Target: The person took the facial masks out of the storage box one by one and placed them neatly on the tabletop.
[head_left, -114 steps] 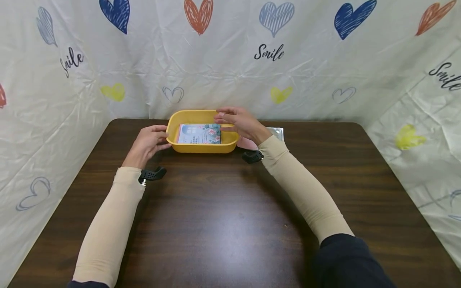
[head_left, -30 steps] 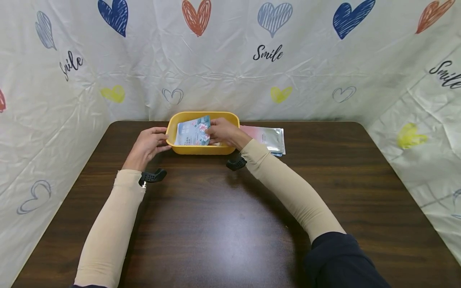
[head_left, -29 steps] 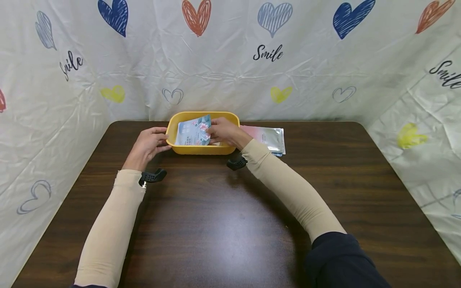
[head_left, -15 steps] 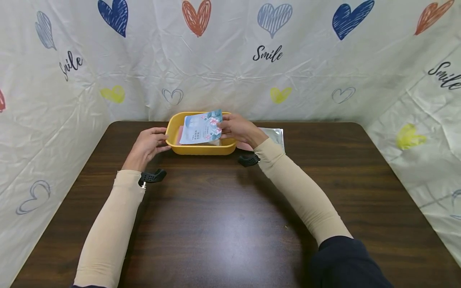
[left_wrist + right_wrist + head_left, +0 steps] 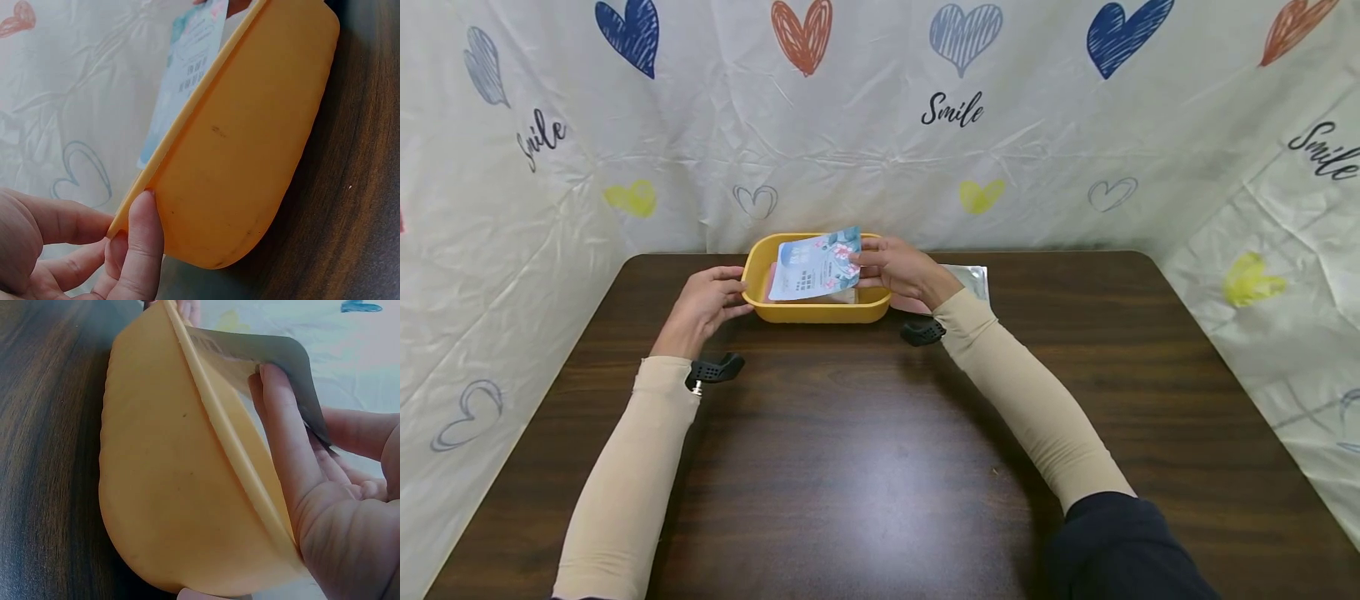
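My left hand (image 5: pixel 703 302) holds the left end of a yellow plastic basin (image 5: pixel 820 312); in the left wrist view, its fingertips (image 5: pixel 145 219) pinch the rim. My right hand (image 5: pixel 904 268) grips the right edge of a light blue face mask packet (image 5: pixel 812 268) with flowers printed on one corner. The packet hangs tilted over the basin, its right corner raised. Underneath, a pink packet edge (image 5: pixel 771 287) and a pale item (image 5: pixel 844 297) show inside the basin. In the right wrist view, the packet's grey back (image 5: pixel 284 350) lies between the fingers and thumb, above the rim.
Right of the basin, a pink and silver packet (image 5: pixel 973 279) lies on the dark wooden table (image 5: pixel 865 433), partly covered by my right wrist. A white cloth (image 5: pixel 865 192) printed with hearts hangs behind the table's far edge.
My right hand has reached into the basin, taken hold of the blue face mask packet and lifted it up and right. Over the last half second it barely moved. The left hand stayed at the rim.
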Motion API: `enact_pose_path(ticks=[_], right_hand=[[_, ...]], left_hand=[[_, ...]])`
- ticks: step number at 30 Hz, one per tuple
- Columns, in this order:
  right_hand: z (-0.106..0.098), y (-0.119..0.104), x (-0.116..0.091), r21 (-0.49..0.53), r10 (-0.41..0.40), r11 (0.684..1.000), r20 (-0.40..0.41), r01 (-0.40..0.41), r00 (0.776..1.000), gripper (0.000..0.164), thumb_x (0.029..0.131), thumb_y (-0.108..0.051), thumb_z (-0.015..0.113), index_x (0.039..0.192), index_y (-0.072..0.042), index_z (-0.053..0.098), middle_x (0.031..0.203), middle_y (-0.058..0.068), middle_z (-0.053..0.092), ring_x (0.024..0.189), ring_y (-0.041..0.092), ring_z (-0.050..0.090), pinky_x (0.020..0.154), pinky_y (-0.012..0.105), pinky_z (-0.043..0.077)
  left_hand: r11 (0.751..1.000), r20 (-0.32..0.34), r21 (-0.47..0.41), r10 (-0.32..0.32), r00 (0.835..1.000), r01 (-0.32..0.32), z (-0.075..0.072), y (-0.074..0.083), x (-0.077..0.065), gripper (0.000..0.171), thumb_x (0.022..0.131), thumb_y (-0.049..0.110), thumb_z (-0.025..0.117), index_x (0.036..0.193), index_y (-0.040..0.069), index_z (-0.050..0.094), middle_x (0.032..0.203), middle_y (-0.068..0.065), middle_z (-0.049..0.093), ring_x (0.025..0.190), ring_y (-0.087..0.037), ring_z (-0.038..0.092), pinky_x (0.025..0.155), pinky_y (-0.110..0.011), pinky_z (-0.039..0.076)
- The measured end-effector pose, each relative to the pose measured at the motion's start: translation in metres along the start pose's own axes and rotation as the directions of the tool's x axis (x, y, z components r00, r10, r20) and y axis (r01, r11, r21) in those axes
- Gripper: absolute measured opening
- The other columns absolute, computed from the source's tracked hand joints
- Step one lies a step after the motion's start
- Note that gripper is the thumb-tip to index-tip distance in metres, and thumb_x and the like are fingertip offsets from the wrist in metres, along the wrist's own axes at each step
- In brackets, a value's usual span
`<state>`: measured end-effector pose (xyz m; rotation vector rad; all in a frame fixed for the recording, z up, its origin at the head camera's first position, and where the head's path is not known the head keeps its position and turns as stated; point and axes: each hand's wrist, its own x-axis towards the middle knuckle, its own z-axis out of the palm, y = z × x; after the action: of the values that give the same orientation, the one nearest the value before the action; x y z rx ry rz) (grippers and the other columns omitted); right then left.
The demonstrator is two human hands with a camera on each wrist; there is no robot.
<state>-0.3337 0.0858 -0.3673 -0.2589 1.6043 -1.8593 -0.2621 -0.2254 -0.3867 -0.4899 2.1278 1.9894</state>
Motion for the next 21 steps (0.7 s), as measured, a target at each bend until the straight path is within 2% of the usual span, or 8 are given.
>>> enact_pose_path(ticks=[2, 6, 13, 21], right_hand=[[-0.0001, 0.0008, 0.0003, 0.001, -0.005, 1.000, 0.009, 0.005, 1.000, 0.040, 0.106, -0.008, 0.052, 0.145, 0.001, 0.045, 0.112, 0.013, 0.067, 0.095, 0.022, 0.071, 0.110, 0.053, 0.043], [-0.0003, 0.0020, 0.0005, 0.005, -0.023, 1.000, 0.014, 0.023, 1.000, 0.039, 0.106, -0.007, 0.051, 0.143, 0.003, 0.046, 0.109, 0.013, 0.069, 0.094, 0.022, 0.072, 0.107, 0.051, 0.048], [-0.0008, 0.0026, 0.0015, 0.018, -0.037, 0.999, 0.013, 0.037, 0.999, 0.037, 0.106, -0.007, 0.051, 0.141, 0.004, 0.046, 0.107, 0.012, 0.070, 0.093, 0.023, 0.072, 0.089, 0.039, 0.061], [-0.0026, 0.0038, 0.0011, 0.017, -0.055, 0.998, 0.023, 0.055, 0.998, 0.038, 0.106, -0.008, 0.050, 0.143, 0.003, 0.045, 0.109, 0.013, 0.069, 0.095, 0.023, 0.072, 0.087, 0.037, 0.062]], left_hand=[[1.000, -0.002, 0.001, -0.002, 1.000, 0.002, -0.0003, -0.0005, -0.0002, 0.049, 0.104, 0.009, 0.056, 0.151, 0.007, 0.045, 0.148, -0.016, 0.042, 0.120, -0.030, 0.053, 0.086, -0.028, 0.061], [1.000, -0.001, 0.002, 0.004, 1.000, -0.004, -0.0011, -0.0016, 0.0004, 0.048, 0.104, 0.009, 0.056, 0.151, 0.008, 0.046, 0.148, -0.015, 0.043, 0.119, -0.030, 0.054, 0.087, -0.028, 0.061], [1.000, -0.010, 0.001, -0.002, 1.000, 0.002, -0.0012, -0.0013, 0.0009, 0.047, 0.104, 0.010, 0.057, 0.150, 0.009, 0.048, 0.143, -0.013, 0.045, 0.112, -0.026, 0.055, 0.087, -0.029, 0.061], [1.000, -0.010, 0.000, 0.000, 1.000, 0.000, -0.0011, -0.0015, 0.0007, 0.047, 0.103, 0.009, 0.057, 0.149, 0.009, 0.048, 0.142, -0.012, 0.046, 0.112, -0.026, 0.055, 0.086, -0.028, 0.061]])
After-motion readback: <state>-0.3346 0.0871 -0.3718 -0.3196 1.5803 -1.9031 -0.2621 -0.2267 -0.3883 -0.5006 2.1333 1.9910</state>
